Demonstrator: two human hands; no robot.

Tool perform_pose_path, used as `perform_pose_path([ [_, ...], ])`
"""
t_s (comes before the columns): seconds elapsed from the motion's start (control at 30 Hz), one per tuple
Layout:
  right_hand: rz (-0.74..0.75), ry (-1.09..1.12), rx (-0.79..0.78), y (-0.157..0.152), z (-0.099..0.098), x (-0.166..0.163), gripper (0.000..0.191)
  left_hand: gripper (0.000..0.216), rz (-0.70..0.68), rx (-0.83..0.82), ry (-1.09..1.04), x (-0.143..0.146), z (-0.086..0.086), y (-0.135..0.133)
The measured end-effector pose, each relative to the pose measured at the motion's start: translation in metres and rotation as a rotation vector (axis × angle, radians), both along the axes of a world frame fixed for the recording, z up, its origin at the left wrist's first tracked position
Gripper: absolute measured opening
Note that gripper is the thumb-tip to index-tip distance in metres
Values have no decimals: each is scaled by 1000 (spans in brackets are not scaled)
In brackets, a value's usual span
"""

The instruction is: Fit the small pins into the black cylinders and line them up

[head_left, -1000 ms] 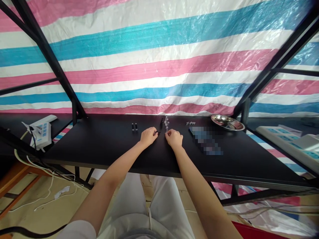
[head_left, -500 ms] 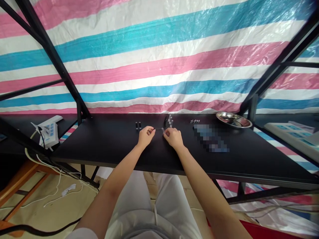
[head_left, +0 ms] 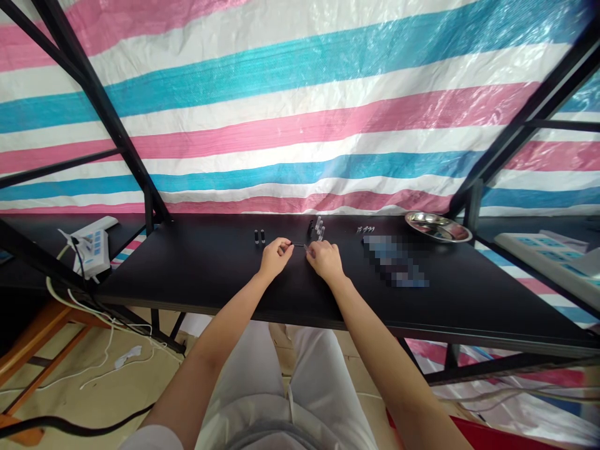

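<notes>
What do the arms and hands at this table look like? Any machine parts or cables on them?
They are a person's: the left hand and right hand show no gloves, cables or wristbands. A pale, plain sleeve shows on the left arm; the right arm is bare as far as the picture shows.

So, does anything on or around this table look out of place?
Nothing looks spilled on the black table. Two oddities: a white scrap lies on the floor beside loose white cables, looking dropped, and a pixelated patch covers something right of the right hand. The clear tubes are too small to check for damage.
</notes>
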State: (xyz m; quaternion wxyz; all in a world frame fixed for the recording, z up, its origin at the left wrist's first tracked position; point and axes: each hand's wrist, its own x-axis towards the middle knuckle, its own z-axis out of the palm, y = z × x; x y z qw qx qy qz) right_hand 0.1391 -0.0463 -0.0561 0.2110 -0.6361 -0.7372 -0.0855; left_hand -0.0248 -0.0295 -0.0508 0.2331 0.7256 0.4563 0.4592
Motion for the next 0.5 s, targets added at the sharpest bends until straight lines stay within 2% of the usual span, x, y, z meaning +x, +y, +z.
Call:
perform_pose_path([
  [0.17,7,-51,29,-2,2,-4,12,19,-29,47,-2,1,-2,-1],
  [0.37,84,-51,50,-2,3,-8,13,16,-119,46,121,2,-5,-3],
  [0.5,129,-47,47,-2,3,-7,13,16,-104,34,153,1,-3,-3],
])
